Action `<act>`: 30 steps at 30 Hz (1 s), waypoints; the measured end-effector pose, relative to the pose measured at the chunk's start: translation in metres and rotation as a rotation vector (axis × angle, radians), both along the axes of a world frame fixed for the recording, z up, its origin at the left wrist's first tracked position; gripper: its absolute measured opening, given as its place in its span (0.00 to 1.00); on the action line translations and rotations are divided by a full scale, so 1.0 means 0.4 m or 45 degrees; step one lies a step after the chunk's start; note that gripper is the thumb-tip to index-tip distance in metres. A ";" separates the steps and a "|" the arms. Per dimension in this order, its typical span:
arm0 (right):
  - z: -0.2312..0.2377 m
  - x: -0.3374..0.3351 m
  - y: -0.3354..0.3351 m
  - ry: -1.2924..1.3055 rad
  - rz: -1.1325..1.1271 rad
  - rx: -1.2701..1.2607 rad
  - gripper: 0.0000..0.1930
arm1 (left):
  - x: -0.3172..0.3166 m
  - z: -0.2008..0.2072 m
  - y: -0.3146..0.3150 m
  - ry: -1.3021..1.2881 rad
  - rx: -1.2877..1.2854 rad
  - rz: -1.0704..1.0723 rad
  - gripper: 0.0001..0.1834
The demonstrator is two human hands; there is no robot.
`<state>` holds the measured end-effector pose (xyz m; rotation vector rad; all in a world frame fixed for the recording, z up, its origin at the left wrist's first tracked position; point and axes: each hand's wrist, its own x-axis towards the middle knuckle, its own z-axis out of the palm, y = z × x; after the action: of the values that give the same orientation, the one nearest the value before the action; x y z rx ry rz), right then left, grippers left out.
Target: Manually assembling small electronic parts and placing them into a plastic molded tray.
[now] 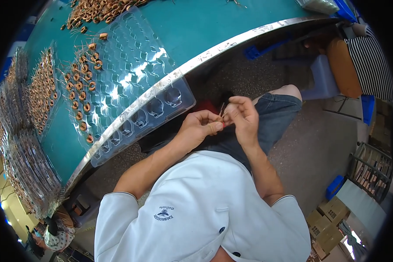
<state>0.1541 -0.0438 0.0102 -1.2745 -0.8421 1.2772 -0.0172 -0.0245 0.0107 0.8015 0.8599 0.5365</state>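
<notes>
head view: the left grip [201, 126], a bare hand, pinches a small wired piece [222, 110] between thumb and fingertips, in front of the wearer's body and over the lap. the piece's body is mostly covered by the fingers; thin coppery wires show, pointing up the view, away from the wearer, with a slight lean to the right. the long axis of the body cannot be made out. a red spot [223, 125] shows at the left fingertips; whether it belongs to the piece is unclear. the right grip [244, 117] is just beside it, fingers curled and slightly blurred; whether it pinches a wire cannot be told.

farther out, a clear tray with large hollows [190, 95] is partly hidden by the rim of the green bench [196, 30]. on the bench, a clear sheet tray [131, 54] carries copper coils [83, 94] along its left part. a heap of coils [96, 12] is cut off by the top edge. at far left, stacked trays [32, 170] blur together. at right, a co-worker in stripes [371, 65] is only partly visible.
</notes>
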 end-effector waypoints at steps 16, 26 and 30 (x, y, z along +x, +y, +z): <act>0.102 -0.059 0.051 -0.225 0.250 0.043 0.06 | -0.065 0.008 0.020 -0.192 0.060 0.298 0.16; 0.348 -0.429 0.481 -0.640 0.774 0.505 0.10 | -0.186 0.039 -0.016 -0.077 0.814 0.622 0.14; 0.295 -0.543 0.616 -0.934 0.788 0.615 0.12 | -0.180 0.044 0.007 0.091 1.099 0.662 0.10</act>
<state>-0.0632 0.2024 0.1283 -1.1102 -2.0540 0.9342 -0.0894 -0.0216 0.0281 1.3872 0.9019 1.3984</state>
